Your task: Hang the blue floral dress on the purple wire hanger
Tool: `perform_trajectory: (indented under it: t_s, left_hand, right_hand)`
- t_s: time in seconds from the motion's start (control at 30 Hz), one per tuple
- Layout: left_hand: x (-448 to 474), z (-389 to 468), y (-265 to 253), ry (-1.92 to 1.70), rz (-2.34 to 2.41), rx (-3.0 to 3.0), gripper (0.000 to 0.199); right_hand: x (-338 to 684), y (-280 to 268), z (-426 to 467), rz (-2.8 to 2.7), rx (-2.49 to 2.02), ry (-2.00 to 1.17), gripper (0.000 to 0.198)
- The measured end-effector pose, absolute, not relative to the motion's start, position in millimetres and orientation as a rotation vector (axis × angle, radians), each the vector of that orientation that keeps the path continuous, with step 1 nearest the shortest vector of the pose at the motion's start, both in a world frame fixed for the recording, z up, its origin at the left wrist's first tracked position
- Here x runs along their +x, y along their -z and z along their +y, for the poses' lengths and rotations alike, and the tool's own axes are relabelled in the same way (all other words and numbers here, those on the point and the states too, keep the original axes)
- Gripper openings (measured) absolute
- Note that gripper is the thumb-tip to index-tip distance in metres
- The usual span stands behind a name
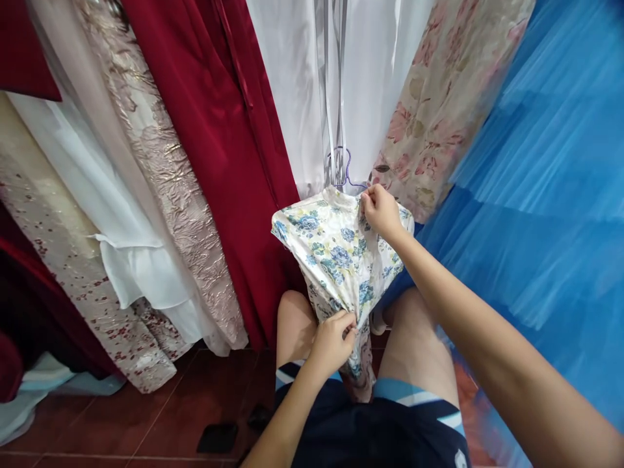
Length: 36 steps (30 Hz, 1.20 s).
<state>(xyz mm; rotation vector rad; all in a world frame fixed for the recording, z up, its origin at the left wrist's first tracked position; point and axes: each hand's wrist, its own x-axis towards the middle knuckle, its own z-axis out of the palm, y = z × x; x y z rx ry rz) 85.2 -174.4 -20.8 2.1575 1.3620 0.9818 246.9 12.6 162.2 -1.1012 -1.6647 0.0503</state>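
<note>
both hands' fingers (343,320) pinch a creased floral garment (340,255), possibly cotton.

a dark-red satin gown (209,130) hangs beside a shiny white gown (287,84); layered bright-blue tulle (550,162) fills the right; a flat black object (217,438) lies on red floor tiles (166,396).

The floral garment (336,253) hides most of the purple hanger (347,174); the right hand (381,211) covers part of the garment's upper edge. Blurred blue fabric (550,175) runs past the picture's right edge.
</note>
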Motion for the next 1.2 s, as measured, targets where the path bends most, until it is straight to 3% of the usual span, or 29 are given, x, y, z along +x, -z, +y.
perform_trajectory:
  t_s: [0.1,0.2,0.3,0.4,0.57,0.77,0.93,1.2]
  left_hand:
    - [83.1,-158.0,2.3,-1.023,1.320,2.230,0.011]
    - [80.7,-128.7,-44.1,-1.340,1.269,2.288,0.017]
    - [81.5,-88.3,-107.1,-1.679,1.204,2.378,0.026]
    - [86.1,-45.2,-156.7,-1.705,1.157,2.539,0.037]
    - [89.4,-5.6,-180.9,-1.423,1.257,2.728,0.015]
    - [73.2,-3.5,-196.5,-1.651,1.306,2.637,0.011]
    - [36.5,2.7,-213.2,-1.917,1.383,2.247,0.016]
    - [22.0,8.1,-183.8,-1.748,1.316,2.243,0.012]
  right_hand:
    - [245.0,-166.8,11.4,-1.498,-0.950,-0.404,0.009]
    - [241.5,-173.4,2.9,-1.226,-0.846,-0.905,0.013]
    - [236.9,-175.2,-7.9,-1.066,-0.802,-1.183,0.015]
    - [232.2,-171.1,-14.9,-1.014,-0.772,-1.285,0.017]
    - [223.3,-163.6,-12.0,-0.971,-0.776,-1.379,0.016]
    - [207.7,-143.8,-4.8,-0.959,-0.838,-1.414,0.013]
    - [209.5,-98.5,-7.1,-0.970,-0.889,-1.430,0.010]
    - [208.6,11.1,-74.9,-1.122,-0.827,-1.518,0.021]
